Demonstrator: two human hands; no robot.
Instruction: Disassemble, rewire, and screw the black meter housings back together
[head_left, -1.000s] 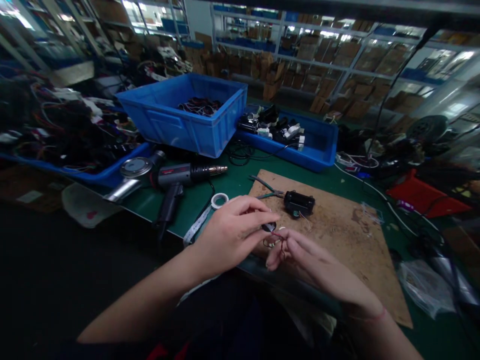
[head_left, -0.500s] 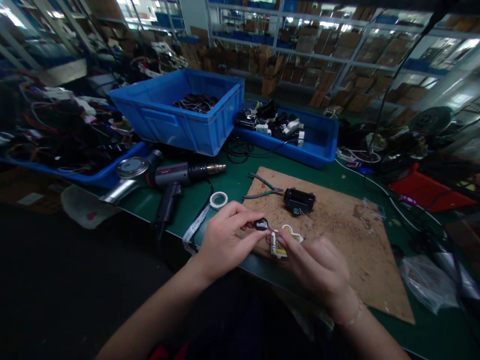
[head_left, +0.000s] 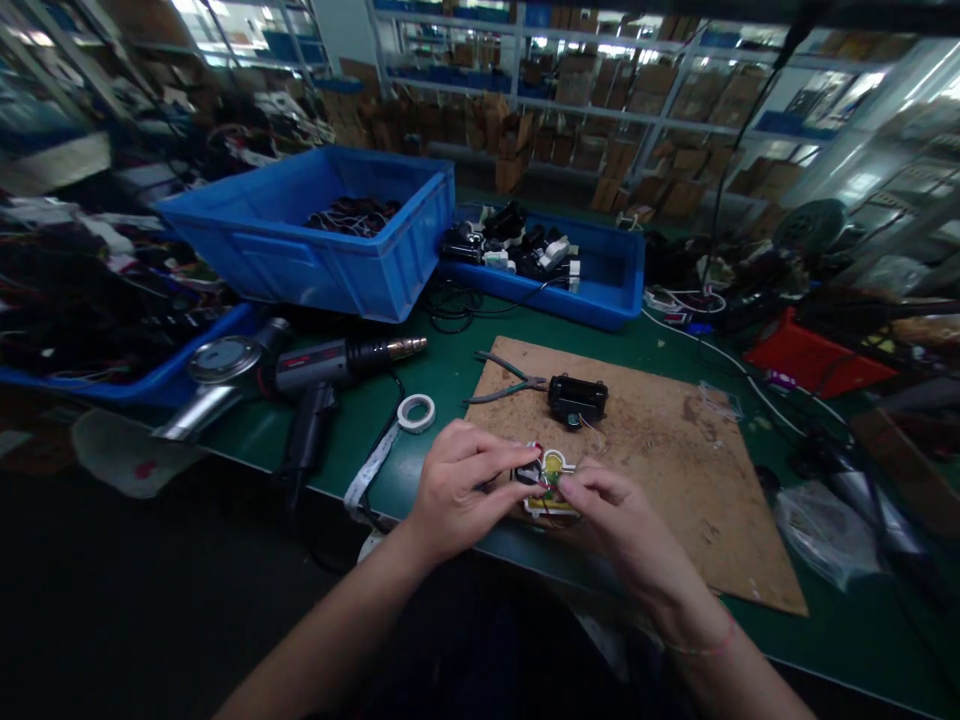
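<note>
My left hand (head_left: 459,488) pinches a small black part (head_left: 527,474) with thin red wires, at the near edge of a brown board (head_left: 675,470). My right hand (head_left: 626,530) is closed on a small white and yellow piece (head_left: 553,482) right beside it, thumb and finger meeting on its top. Both hands touch over the piece. Just beyond them on the board lie a black housing (head_left: 577,399) and a pair of pliers (head_left: 501,381).
A heat gun (head_left: 330,365) and a roll of white tape (head_left: 416,411) lie on the green table (head_left: 450,370) to the left. Blue bins (head_left: 322,240) with wires and parts (head_left: 600,275) stand behind. A red tray (head_left: 814,360) and plastic bags (head_left: 825,530) sit right.
The hands have come closer together and lower onto the board's near edge. The white and yellow piece, lifted half a second ago, now sits between the fingertips of both hands. The view shifted left.
</note>
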